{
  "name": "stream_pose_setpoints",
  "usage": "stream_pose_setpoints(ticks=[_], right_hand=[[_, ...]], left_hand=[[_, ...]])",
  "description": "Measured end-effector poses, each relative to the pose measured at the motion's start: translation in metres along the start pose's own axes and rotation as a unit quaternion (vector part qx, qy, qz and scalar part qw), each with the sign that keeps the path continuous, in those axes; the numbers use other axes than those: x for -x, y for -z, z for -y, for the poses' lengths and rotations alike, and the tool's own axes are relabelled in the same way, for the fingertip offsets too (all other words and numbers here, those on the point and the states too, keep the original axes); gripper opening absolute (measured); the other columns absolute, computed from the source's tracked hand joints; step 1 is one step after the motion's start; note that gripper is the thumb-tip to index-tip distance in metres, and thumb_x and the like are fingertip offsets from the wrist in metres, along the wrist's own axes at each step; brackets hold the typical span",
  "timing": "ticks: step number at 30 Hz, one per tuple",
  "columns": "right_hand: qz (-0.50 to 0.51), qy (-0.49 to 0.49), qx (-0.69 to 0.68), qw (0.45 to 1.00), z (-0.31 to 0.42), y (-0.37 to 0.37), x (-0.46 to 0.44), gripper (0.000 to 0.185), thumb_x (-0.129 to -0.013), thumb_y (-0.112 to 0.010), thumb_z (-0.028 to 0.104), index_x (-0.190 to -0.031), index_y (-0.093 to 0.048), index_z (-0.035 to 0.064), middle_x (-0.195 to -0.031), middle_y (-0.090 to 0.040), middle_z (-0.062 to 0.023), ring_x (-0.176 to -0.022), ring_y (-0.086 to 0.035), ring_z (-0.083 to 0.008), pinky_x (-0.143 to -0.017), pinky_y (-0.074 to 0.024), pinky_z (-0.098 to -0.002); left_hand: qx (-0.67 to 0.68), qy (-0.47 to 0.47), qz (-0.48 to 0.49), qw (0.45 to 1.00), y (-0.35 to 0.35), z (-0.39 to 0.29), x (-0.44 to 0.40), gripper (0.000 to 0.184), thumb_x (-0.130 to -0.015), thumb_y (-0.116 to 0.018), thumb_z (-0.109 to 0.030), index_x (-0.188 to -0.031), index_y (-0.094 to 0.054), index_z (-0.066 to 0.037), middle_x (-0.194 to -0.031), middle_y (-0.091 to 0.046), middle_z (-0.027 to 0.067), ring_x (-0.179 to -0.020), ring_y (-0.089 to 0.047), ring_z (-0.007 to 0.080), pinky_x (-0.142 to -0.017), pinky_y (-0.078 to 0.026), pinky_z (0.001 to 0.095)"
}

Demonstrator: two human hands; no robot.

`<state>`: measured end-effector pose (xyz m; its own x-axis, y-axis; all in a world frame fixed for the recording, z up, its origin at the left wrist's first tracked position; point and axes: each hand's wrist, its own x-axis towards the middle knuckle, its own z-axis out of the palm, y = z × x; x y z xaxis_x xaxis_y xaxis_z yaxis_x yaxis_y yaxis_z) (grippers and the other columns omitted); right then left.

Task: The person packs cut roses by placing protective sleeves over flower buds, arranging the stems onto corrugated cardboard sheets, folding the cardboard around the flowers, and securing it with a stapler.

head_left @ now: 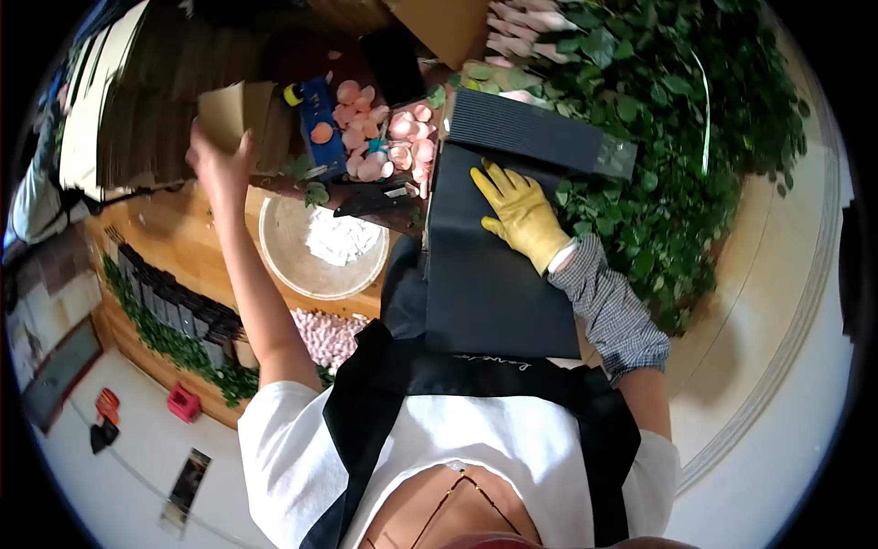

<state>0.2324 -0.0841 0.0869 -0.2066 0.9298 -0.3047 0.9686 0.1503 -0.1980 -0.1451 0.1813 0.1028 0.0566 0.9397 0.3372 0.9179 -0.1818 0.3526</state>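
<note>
Well left of the black sheet point(498, 302), a stack of brown cardboard point(151, 114) stands. Beside that stack, also left of the sheet, the bare left hand point(219, 154) pinches a brown cardboard piece point(222, 114) between thumb and fingers. Nearer the sheet on that side are a round bowl point(293, 272) holding small white pieces point(337, 240), a blue box point(320, 114) and loose pink petals point(366, 137). On the sheet itself, which lies before the person's torso, the yellow-gloved right hand point(523, 215) rests flat, fingers slightly spread, holding nothing. A black ribbed panel point(540, 135) crosses the sheet's far end; right of the sheet, green leafy stems point(649, 119) are heaped.
</note>
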Motion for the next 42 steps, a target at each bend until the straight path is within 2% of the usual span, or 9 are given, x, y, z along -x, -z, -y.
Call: stream_pose_setpoints(ticks=[7,9,11,20,25,29,33,35,42], right_hand=[[-0.020,-0.010,-0.041,0.999,-0.003,-0.007,0.000,0.081,-0.083,-0.075,0.031,-0.153,-0.039,0.0118,-0.154,-0.043,-0.0117,-0.135,-0.046,-0.0282,-0.107,-0.0416,-0.0409],[-0.223,0.063,-0.114,0.966,-0.020,-0.031,0.004,0.050,-0.083,-0.073,0.020,-0.131,-0.061,0.0096,-0.133,-0.063,-0.0111,-0.113,-0.063,-0.0303,-0.092,-0.0514,-0.0423],[-0.222,-0.055,-0.213,0.950,-0.015,-0.023,0.006,0.031,-0.082,-0.072,0.016,-0.111,-0.068,0.0075,-0.114,-0.070,-0.0090,-0.094,-0.068,-0.0307,-0.083,-0.0542,-0.0430],[0.015,-0.073,0.022,0.997,0.005,-0.020,-0.006,0.092,-0.083,-0.075,0.046,-0.156,-0.031,0.0111,-0.161,-0.036,-0.0123,-0.145,-0.036,-0.0317,-0.113,-0.0342,-0.0486],[-0.032,-0.078,-0.015,0.996,0.009,-0.022,0.000,0.094,-0.079,-0.073,0.053,-0.154,-0.034,0.0124,-0.157,-0.040,-0.0119,-0.144,-0.036,-0.0319,-0.114,-0.0306,-0.0488],[-0.002,-0.074,0.005,0.997,0.009,-0.018,-0.002,0.096,-0.079,-0.072,0.056,-0.155,-0.034,0.0101,-0.157,-0.040,-0.0119,-0.144,-0.035,-0.0333,-0.115,-0.0281,-0.0503],[-0.017,-0.081,-0.005,0.997,0.011,-0.023,0.001,0.096,-0.080,-0.072,0.056,-0.156,-0.033,0.0107,-0.159,-0.038,-0.0120,-0.145,-0.034,-0.0329,-0.116,-0.0275,-0.0501],[-0.028,-0.066,-0.024,0.997,0.007,-0.029,-0.004,0.094,-0.081,-0.073,0.053,-0.156,-0.033,0.0114,-0.159,-0.038,-0.0120,-0.145,-0.035,-0.0323,-0.115,-0.0291,-0.0501],[-0.097,-0.069,-0.152,0.981,-0.004,-0.016,0.003,0.069,-0.080,-0.074,0.021,-0.145,-0.051,0.0113,-0.150,-0.050,-0.0159,-0.139,-0.046,-0.0323,-0.113,-0.0383,-0.0462]], left_hand=[[0.539,0.182,0.630,0.528,-0.008,-0.136,0.109,0.061,-0.089,-0.077,-0.027,-0.137,-0.052,0.002,-0.110,-0.068,0.0024,-0.092,-0.064,0.0106,-0.082,-0.053,0.0256],[0.511,0.233,0.632,0.534,-0.062,-0.161,0.136,0.039,-0.092,-0.076,-0.028,-0.115,-0.066,0.003,-0.093,-0.070,0.0038,-0.080,-0.064,0.0116,-0.073,-0.053,0.0281],[0.292,-0.079,0.440,0.846,-0.108,-0.172,0.158,0.034,-0.090,-0.078,-0.028,-0.096,-0.067,0.004,-0.075,-0.068,0.0068,-0.068,-0.062,0.0124,-0.062,-0.051,0.0297],[0.037,-0.284,0.347,0.893,-0.072,-0.203,0.142,0.041,-0.089,-0.074,-0.040,-0.089,-0.065,0.000,-0.072,-0.069,0.0188,-0.068,-0.067,0.0382,-0.061,-0.052,0.0447],[0.487,-0.060,0.831,0.262,0.016,-0.226,0.126,0.059,-0.100,-0.060,-0.048,-0.126,-0.057,0.005,-0.122,-0.066,0.0190,-0.112,-0.066,0.0256,-0.097,-0.052,0.0374],[0.127,-0.373,0.664,0.635,-0.019,-0.203,0.217,0.072,-0.100,-0.054,-0.057,-0.136,-0.049,0.005,-0.133,-0.058,0.0269,-0.122,-0.057,0.0381,-0.105,-0.044,0.0428],[0.271,-0.283,0.649,0.652,0.033,-0.234,0.175,0.045,-0.103,-0.056,-0.041,-0.100,-0.071,0.001,-0.083,-0.071,0.0191,-0.083,-0.071,0.0340,-0.076,-0.055,0.0402],[0.139,-0.358,0.386,0.839,0.024,-0.244,0.163,0.036,-0.098,-0.062,-0.031,-0.072,-0.069,-0.005,-0.060,-0.064,0.0140,-0.055,-0.066,0.0327,-0.052,-0.053,0.0427],[-0.052,-0.441,0.373,0.815,-0.039,-0.238,0.182,0.019,-0.086,-0.065,-0.023,-0.076,-0.071,-0.008,-0.075,-0.071,0.0103,-0.063,-0.072,0.0264,-0.056,-0.057,0.0377]])
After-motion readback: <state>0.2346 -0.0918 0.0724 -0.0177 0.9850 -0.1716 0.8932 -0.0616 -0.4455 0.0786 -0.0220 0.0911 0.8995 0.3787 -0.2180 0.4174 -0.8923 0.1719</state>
